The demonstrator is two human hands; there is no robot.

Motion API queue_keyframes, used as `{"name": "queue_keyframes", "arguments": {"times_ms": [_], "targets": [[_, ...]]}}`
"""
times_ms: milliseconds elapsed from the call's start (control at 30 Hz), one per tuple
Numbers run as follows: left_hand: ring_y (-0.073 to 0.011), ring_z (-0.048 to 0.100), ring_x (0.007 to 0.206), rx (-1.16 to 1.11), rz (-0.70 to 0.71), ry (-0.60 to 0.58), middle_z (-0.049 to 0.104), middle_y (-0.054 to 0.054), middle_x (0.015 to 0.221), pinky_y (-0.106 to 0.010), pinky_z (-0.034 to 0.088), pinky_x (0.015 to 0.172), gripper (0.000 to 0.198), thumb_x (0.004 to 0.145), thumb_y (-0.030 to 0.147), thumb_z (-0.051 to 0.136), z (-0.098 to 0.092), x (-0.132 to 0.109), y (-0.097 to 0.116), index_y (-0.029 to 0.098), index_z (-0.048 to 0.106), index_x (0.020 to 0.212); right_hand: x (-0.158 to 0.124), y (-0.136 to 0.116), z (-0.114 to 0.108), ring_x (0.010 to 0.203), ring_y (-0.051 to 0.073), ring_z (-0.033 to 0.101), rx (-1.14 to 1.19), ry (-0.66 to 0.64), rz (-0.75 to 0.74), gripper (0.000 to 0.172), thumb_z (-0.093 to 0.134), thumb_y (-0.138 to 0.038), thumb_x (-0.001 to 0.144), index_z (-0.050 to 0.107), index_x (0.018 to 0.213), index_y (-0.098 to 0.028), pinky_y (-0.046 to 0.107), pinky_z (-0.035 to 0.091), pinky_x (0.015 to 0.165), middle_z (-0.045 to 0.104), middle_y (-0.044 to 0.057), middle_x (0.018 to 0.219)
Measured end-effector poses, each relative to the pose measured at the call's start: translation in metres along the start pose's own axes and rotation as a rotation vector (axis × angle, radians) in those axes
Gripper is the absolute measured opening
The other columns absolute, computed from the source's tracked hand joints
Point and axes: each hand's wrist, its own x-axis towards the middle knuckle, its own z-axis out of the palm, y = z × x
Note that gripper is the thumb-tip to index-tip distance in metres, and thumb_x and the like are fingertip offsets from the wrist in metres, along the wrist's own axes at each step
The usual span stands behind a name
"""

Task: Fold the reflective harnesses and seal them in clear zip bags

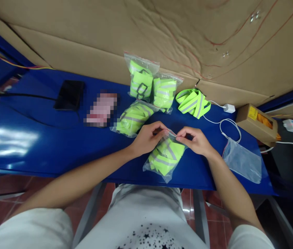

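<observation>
A clear zip-lock bag (165,157) with a folded neon-yellow reflective strap inside lies near the front edge of the table. My left hand (148,137) pinches the bag's top edge on its left side. At the other end of that edge, my right hand (194,139) pinches it between thumb and finger. Behind my hands are several filled bags: one upright (140,81), one beside it (164,92) and one lying flatter (134,117). A loose neon-yellow reflective strap (193,103) lies bundled to their right, outside any bag.
An empty zip-lock bag (243,160) lies at the right of the blue table (45,145). Near it are a white cable with a plug (229,108) and a cardboard box (256,124). A blurred-out phone (102,109) and a black device (69,94) lie left. Cardboard (84,41) stands behind.
</observation>
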Motion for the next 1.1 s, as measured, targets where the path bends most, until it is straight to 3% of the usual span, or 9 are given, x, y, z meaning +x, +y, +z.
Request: {"name": "queue_keyframes", "arguments": {"times_ms": [267, 533, 867, 1000, 1100], "targets": [[-0.0157, 0.067, 0.084, -0.024, 0.037, -0.105, 0.075, -0.008, 0.096, -0.025, 0.051, 0.076, 0.038, 0.092, 0.050, 0.068, -0.001, 0.006, -0.002, 0.013, 0.071, 0.100, 0.001, 0.004, 0.009, 0.065, 0.012, 0.052, -0.077, 0.061, -0.119, 0.032, 0.066, -0.049, 0.095, 0.070, 0.090, -0.018, 0.024, 0.041, 0.064, 0.061, -0.001, 0.072], [-0.0162, 0.064, 0.078, 0.072, 0.096, -0.113, 0.074, -0.007, 0.086, -0.027, 0.048, 0.075, 0.037, 0.088, 0.047, 0.072, 0.000, 0.007, -0.005, 0.011, 0.073, 0.092, 0.003, 0.008, 0.029, 0.055, 0.009, 0.039, -0.156, 0.099, -0.188, 0.041, 0.058, -0.056, 0.099, 0.070, 0.102, -0.017, 0.023, 0.031, 0.057, 0.045, -0.007, 0.060], [-0.0181, 0.064, 0.077, 0.037, 0.056, -0.079, 0.074, -0.008, 0.084, -0.029, 0.048, 0.073, 0.045, 0.088, 0.056, 0.071, 0.004, 0.004, -0.010, 0.011, 0.074, 0.093, 0.005, 0.012, 0.033, 0.052, 0.009, 0.038, -0.167, 0.194, -0.157, 0.048, 0.060, -0.062, 0.095, 0.074, 0.093, -0.016, 0.024, 0.029, 0.055, 0.043, -0.006, 0.055], [-0.0189, 0.065, 0.080, 0.024, 0.029, -0.055, 0.073, -0.007, 0.086, -0.028, 0.049, 0.075, 0.045, 0.091, 0.058, 0.067, 0.007, -0.002, -0.005, 0.013, 0.073, 0.094, 0.005, 0.015, 0.037, 0.053, 0.010, 0.041, -0.167, 0.240, -0.135, 0.049, 0.061, -0.062, 0.094, 0.071, 0.081, -0.016, 0.024, 0.030, 0.055, 0.046, -0.005, 0.055], [-0.0186, 0.063, 0.083, 0.045, -0.017, -0.043, 0.071, -0.006, 0.087, -0.028, 0.048, 0.077, 0.047, 0.093, 0.061, 0.064, 0.009, -0.006, -0.013, 0.015, 0.073, 0.093, 0.004, 0.026, 0.045, 0.053, 0.011, 0.044, -0.175, 0.256, -0.129, 0.049, 0.060, -0.061, 0.095, 0.067, 0.073, -0.018, 0.024, 0.032, 0.054, 0.048, -0.003, 0.055]]}}
